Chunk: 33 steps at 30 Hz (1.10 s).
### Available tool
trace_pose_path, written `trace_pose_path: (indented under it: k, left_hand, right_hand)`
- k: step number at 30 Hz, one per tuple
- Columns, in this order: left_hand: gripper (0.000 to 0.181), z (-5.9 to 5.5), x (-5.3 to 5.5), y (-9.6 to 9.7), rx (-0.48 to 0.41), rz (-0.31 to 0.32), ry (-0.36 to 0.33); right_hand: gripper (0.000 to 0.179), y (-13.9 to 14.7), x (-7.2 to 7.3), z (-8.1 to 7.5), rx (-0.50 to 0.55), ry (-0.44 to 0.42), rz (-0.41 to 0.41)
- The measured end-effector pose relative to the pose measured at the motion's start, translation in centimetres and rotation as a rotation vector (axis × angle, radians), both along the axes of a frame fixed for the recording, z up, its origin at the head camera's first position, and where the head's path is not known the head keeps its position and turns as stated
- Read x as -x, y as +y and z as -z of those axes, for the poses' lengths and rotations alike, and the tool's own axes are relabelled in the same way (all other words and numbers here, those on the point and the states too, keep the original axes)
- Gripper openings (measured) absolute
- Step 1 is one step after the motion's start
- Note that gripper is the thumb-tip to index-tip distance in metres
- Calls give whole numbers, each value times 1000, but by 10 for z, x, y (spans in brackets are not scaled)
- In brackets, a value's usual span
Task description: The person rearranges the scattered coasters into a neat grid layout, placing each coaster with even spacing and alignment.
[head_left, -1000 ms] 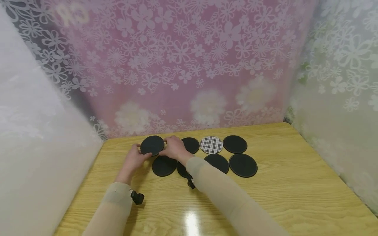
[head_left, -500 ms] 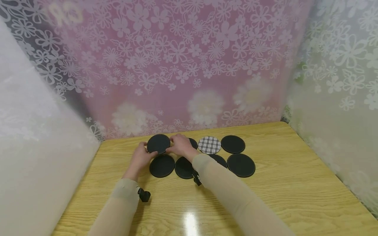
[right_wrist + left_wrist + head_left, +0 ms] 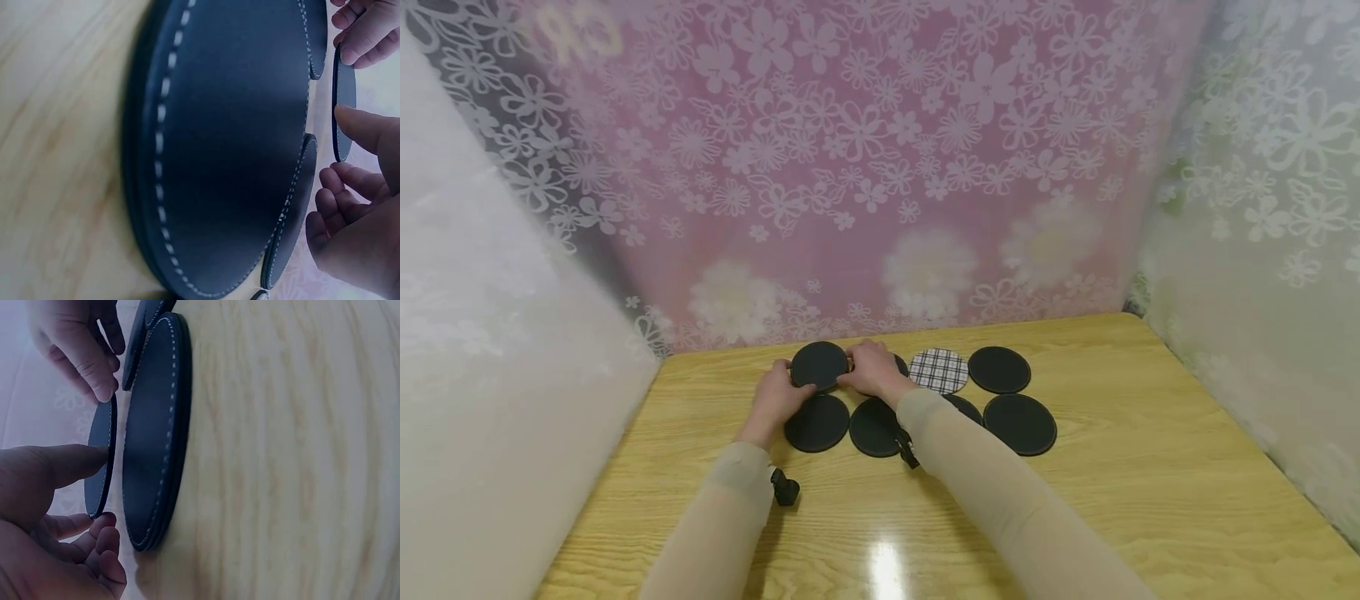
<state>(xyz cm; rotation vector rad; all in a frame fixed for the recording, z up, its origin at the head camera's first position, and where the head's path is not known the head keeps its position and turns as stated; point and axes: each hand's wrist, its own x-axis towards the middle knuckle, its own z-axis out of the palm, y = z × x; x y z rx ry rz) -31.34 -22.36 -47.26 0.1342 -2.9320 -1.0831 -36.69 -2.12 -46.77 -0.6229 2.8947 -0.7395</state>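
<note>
Both hands pinch a round black coaster (image 3: 820,365) with a stitched rim, at the left end of the back row. My left hand (image 3: 777,393) grips its left edge, thumb on the upper face. On the opposite edge, my right hand (image 3: 874,368) holds it between thumb and fingers, partly covering another black coaster (image 3: 901,365) behind. In the left wrist view, the held coaster (image 3: 97,434) looks raised off the table, past a front-row black coaster (image 3: 150,437). The right wrist view has a large stitched black coaster (image 3: 231,137) in the foreground.
A plaid black-and-white coaster (image 3: 938,371) and a black one (image 3: 999,369) continue the back row. Several black coasters, including one at the right (image 3: 1019,424), form the front row. They lie on a wooden table (image 3: 1120,475) closed in by flowered curtains (image 3: 865,167).
Both hands have carried the black coaster rightward, closer to its back-row neighbour. The other coasters keep their places.
</note>
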Motion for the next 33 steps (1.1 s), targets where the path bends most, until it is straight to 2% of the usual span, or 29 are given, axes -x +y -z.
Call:
trace_pose_path:
  k: [16,17,24,33]
  left_hand:
    - [70,14,7,1,26,-35,15]
    - [70,10,4,3,21,-34,-2]
    - [68,13,7,3,82,-22,-30]
    - [69,11,3,2,64,-18,-39]
  right_hand:
    - [45,-1,0,9,-57,-1,44]
    - [46,-1,0,9,-66,1,44]
    - [52,0,2,12,-94,-13,36]
    - [50,4,2,11,-79,-21,13]
